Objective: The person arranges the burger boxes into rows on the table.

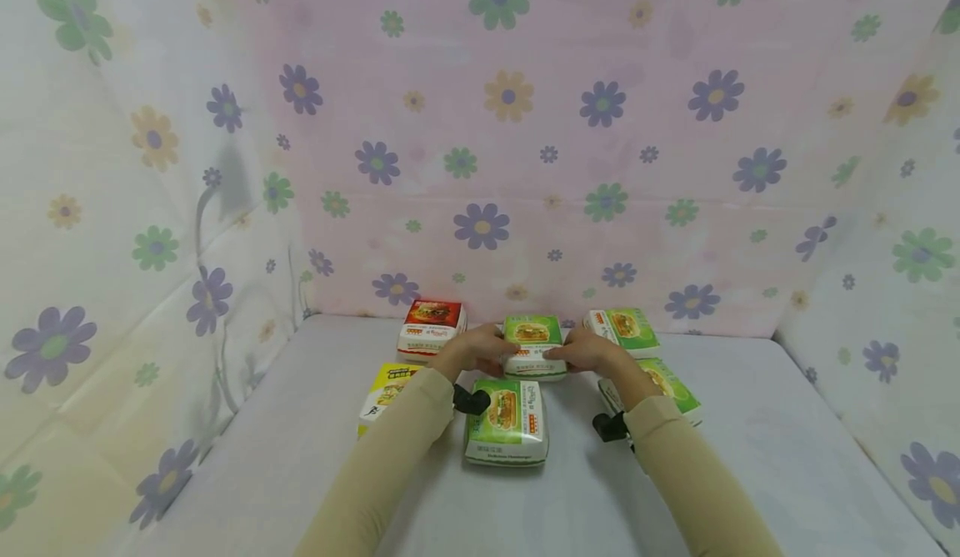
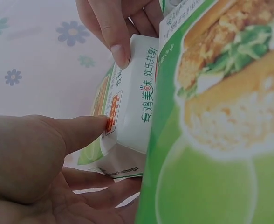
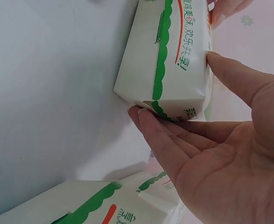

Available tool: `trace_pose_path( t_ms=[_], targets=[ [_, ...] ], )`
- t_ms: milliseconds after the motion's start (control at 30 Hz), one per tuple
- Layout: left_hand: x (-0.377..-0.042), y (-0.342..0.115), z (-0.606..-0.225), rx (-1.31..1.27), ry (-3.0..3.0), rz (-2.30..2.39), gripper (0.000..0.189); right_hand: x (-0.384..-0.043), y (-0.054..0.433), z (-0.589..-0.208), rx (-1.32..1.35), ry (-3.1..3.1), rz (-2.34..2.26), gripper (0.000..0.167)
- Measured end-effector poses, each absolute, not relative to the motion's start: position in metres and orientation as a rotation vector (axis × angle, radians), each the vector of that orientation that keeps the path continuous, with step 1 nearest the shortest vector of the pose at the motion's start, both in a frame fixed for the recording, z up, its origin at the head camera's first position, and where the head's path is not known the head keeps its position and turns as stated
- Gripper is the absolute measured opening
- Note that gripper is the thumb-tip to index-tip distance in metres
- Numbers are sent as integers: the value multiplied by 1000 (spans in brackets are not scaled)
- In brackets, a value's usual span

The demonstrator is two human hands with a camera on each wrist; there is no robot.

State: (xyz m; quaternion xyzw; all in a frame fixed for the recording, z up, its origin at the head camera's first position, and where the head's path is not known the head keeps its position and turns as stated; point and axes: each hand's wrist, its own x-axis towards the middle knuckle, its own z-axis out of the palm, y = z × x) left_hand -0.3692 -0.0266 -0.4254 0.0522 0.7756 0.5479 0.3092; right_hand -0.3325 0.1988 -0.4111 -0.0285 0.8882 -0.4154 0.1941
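A green and white burger box [image 1: 532, 332] with a burger picture on its lid is held at the middle of the back row. My left hand [image 1: 480, 348] grips its left side, thumb [image 2: 88, 130] on the lid and fingers along the side wall. On the opposite side my right hand [image 1: 597, 352] holds it, with the thumb over the top edge and the fingertips [image 3: 148, 119] at the lower corner. Another green burger box [image 1: 506, 432] sits just in front of it, close below the left wrist; in the left wrist view this box [image 2: 207, 182] fills the right side.
A red burger box [image 1: 431, 323] stands at the back left, with a yellow box [image 1: 386, 390] before it, partly behind the left sleeve. Two green boxes, one behind [image 1: 626, 330] and one nearer [image 1: 678, 390], lie at the right. Flowered cloth walls [image 1: 495, 165] enclose the pale table [image 1: 750, 440].
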Motion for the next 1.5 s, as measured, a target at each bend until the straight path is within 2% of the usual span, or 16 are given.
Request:
trace_pose_path(
  t_ms=[467, 767, 1500],
  targets=[
    [-367, -37, -420, 107, 2049, 1530, 41, -337, 185, -406, -86, 2535, -1120, 38],
    [-375, -41, -427, 59, 2058, 1590, 41, -346, 178, -412, -93, 2498, -1172, 31],
    [-385, -41, -435, -26, 2055, 1624, 40, -350, 171, -413, -25, 2500, -1214, 30]
  ],
)
